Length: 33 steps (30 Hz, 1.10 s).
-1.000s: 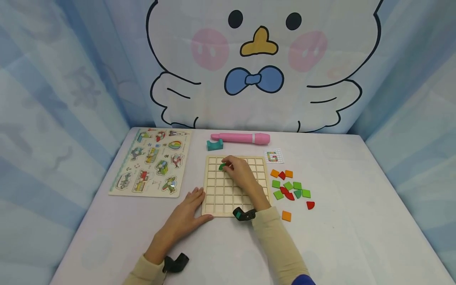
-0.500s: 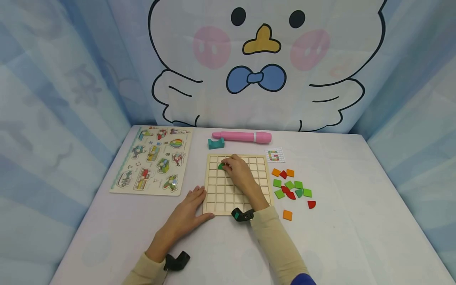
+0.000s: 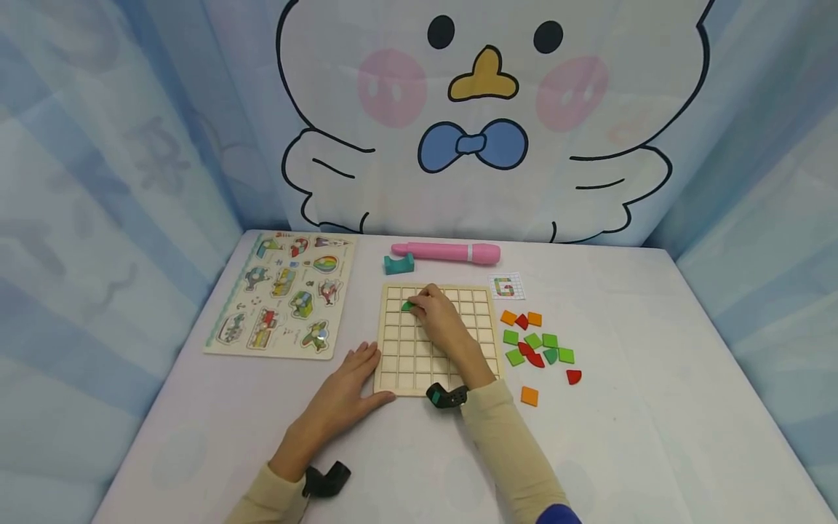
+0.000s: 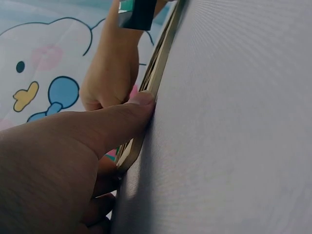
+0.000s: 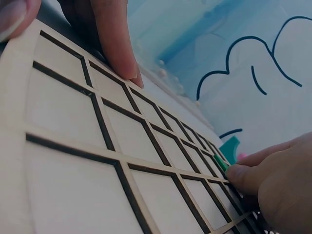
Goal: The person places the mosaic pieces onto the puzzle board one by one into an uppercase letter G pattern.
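Note:
A wooden grid board [image 3: 406, 364] lies mid-table. Near its far left corner my right hand [image 3: 445, 325] pinches a small dark green tile [image 3: 406, 306] between thumb and fingertips, over a grid square. The right wrist view shows that green tile [image 5: 221, 163] at the grid, partly covered by the thumb. My left hand [image 3: 340, 394] rests at the board's near left corner, fingers stretched along the left side. In the left wrist view its thumb [image 4: 131, 114] lies against the near edge. Right of the board are loose light green tiles [image 3: 550, 340], red tiles [image 3: 574, 377] and orange tiles [image 3: 529, 396].
A small pattern card [image 3: 507, 287] lies off the board's far right corner. Behind the board are a pink pen-shaped stick [image 3: 445, 252] and a teal curved block [image 3: 398, 264]. A picture puzzle board [image 3: 278, 298] lies at the left. Printed curtains [image 3: 471, 196] enclose the back and sides.
My right hand keeps its pinch on the green tile, with only slight shifts over the same grid square. The left hand stays at the corner. The whole head view drifts slightly.

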Each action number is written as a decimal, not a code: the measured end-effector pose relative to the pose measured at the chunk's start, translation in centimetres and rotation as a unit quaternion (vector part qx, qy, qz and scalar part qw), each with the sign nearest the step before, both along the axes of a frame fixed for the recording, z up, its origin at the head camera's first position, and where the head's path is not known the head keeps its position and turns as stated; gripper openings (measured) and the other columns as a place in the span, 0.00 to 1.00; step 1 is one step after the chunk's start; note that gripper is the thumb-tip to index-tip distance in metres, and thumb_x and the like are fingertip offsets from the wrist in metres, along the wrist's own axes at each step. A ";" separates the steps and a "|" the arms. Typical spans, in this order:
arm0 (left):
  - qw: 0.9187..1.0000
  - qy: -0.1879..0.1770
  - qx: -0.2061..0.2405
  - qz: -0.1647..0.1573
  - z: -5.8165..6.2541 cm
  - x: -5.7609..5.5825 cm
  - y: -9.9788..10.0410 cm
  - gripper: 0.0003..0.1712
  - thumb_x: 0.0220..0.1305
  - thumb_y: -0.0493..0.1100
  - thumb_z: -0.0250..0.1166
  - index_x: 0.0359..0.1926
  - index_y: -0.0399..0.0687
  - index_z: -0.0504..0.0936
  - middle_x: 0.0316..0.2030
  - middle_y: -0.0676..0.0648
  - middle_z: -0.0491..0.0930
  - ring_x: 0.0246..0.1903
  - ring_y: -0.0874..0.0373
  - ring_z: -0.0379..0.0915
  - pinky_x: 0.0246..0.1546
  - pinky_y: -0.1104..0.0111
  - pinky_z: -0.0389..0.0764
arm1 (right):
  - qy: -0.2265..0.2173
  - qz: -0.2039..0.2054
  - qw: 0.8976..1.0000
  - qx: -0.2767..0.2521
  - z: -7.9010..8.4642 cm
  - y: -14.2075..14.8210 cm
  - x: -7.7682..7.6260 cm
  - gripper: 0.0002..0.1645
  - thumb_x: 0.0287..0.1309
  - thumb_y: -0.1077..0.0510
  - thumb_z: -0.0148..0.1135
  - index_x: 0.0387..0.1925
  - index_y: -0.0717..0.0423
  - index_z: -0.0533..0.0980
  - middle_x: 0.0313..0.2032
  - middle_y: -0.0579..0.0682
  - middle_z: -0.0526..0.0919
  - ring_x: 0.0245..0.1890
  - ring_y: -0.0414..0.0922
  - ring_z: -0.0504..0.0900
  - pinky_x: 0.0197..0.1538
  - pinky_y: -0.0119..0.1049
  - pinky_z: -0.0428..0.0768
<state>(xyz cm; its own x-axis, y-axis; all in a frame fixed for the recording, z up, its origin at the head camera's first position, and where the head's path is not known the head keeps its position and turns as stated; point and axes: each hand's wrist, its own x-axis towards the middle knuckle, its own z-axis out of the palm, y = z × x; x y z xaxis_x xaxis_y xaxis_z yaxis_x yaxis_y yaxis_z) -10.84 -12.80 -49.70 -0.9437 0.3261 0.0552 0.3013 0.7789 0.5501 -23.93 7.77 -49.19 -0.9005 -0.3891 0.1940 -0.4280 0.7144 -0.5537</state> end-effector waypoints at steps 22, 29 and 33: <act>1.000 0.001 -0.013 0.001 -0.2 0.0 0.0 0.46 0.61 0.58 0.70 0.70 0.33 0.68 0.74 0.39 0.64 0.76 0.44 0.55 0.78 0.51 0.58 | -0.059 -0.004 0.998 -0.024 2.2 0.8 0.8 0.27 0.68 0.50 0.63 0.63 0.57 0.75 0.54 0.53 0.78 0.50 0.47 0.79 0.52 0.42 0.83; 1.000 0.004 -0.006 0.000 -0.2 0.0 0.0 0.47 0.61 0.59 0.70 0.70 0.34 0.68 0.74 0.38 0.64 0.76 0.44 0.55 0.77 0.51 0.58 | -0.038 -0.004 0.999 -0.020 3.3 1.6 1.4 0.28 0.66 0.50 0.64 0.63 0.58 0.74 0.55 0.55 0.80 0.51 0.49 0.80 0.55 0.45 0.83; 1.000 0.006 -0.008 -0.002 -0.1 0.0 0.0 0.47 0.60 0.59 0.70 0.71 0.34 0.67 0.74 0.38 0.64 0.76 0.44 0.56 0.77 0.51 0.59 | -0.032 -0.003 0.999 -0.011 3.7 2.5 1.7 0.29 0.66 0.50 0.64 0.63 0.58 0.73 0.57 0.54 0.79 0.52 0.48 0.80 0.55 0.44 0.83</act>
